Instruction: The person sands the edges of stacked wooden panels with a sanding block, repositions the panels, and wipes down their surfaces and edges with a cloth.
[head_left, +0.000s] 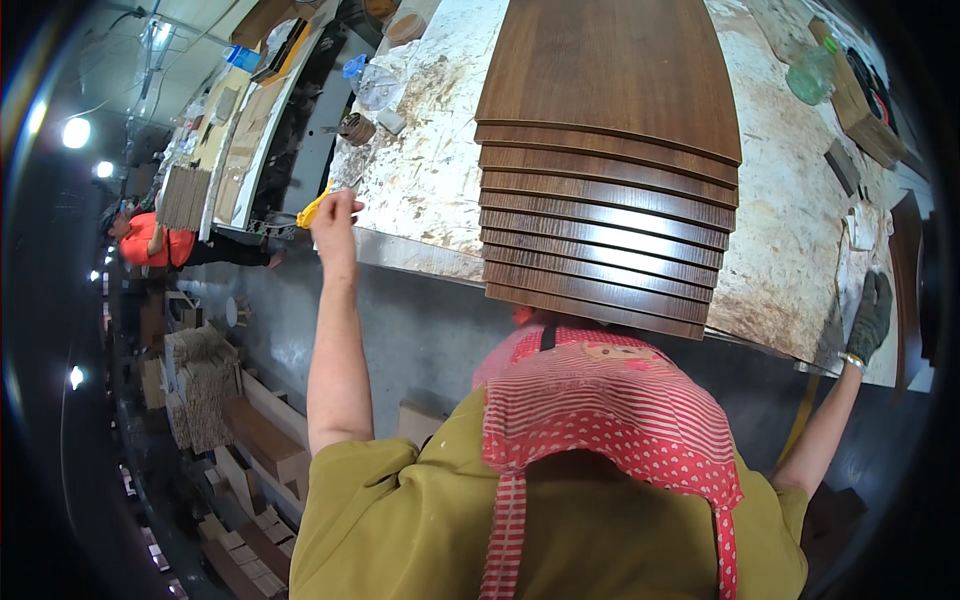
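A stack of dark brown wood-grain panels (610, 75) lies in the middle of the worktable (430, 190), their near edges stepped like stairs. At the table's left front edge my left hand (336, 222) is bare and closed around a yellow tool (312, 209); its exact kind is partly hidden by the fingers. Far to the right, my right hand (868, 318) wears a dark grey glove, its fingers stretched out and lying flat beside a crumpled whitish cloth (850, 285). Another brown panel (905, 285) stands just right of that hand.
A clear plastic bottle (376, 88) and a small brown container (356, 128) sit at the table's left. A green bottle (812, 72) and a dark block (842, 167) are at the right. A person in orange (150, 240) works at another bench; cardboard stacks (198, 385) stand at left.
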